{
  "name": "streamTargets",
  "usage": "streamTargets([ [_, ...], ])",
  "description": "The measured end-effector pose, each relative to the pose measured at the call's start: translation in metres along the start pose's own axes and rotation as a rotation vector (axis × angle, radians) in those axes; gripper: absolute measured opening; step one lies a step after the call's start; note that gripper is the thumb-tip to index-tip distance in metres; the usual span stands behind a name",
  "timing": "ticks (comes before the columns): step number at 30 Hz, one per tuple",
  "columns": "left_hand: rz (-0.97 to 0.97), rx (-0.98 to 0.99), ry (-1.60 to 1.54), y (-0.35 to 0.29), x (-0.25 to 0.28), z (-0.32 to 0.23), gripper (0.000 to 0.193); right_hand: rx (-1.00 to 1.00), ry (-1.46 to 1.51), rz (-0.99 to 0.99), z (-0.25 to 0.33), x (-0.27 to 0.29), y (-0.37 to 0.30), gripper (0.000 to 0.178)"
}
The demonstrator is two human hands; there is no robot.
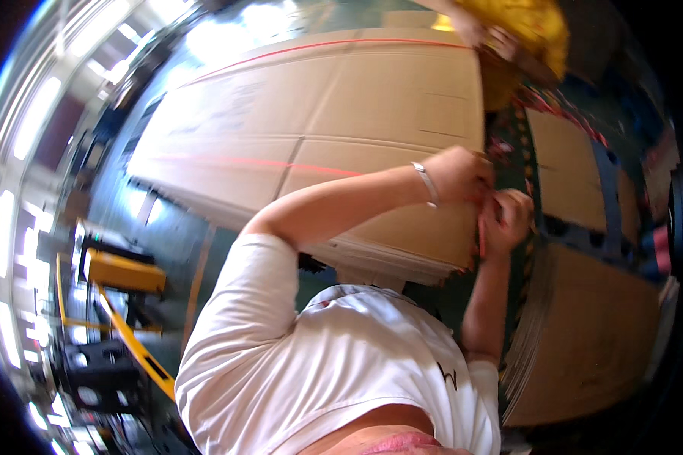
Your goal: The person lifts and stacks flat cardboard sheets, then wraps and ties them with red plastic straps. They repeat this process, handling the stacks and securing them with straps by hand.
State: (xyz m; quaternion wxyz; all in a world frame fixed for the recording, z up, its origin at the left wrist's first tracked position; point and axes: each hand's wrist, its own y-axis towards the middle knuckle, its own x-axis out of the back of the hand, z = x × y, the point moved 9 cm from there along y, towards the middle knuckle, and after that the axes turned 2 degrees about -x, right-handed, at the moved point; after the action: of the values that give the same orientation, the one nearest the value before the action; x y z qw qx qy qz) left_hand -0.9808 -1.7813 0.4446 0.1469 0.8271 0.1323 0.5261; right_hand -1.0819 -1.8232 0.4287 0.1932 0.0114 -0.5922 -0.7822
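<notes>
A large stack of flat cardboard sheets (387,98) lies in front of me. A thin red strap (322,168) runs across its near part and passes behind my left forearm. At the stack's right edge, my left hand (457,174) is closed, with a bracelet on its wrist. Close beside it, my right hand (510,221) is closed too, its fingers pinched together. Red strap shows between the hands and hangs down along the edge. The fingertips are blurred, so how the strap is looped or crossed is hidden.
A second red strap (281,54) crosses the far side of the stack. A person in yellow (531,38) works at its far right corner. More stacked cardboard (592,334) stands to my right. At left is a yellow-framed cart (125,271) on the green floor.
</notes>
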Motion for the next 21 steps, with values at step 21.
streamTargets([
  [21,0.271,0.061,0.076,-0.024,0.014,-0.067,0.048,-1.264,-0.151,0.305,-0.109,0.155,-0.293,0.023],
])
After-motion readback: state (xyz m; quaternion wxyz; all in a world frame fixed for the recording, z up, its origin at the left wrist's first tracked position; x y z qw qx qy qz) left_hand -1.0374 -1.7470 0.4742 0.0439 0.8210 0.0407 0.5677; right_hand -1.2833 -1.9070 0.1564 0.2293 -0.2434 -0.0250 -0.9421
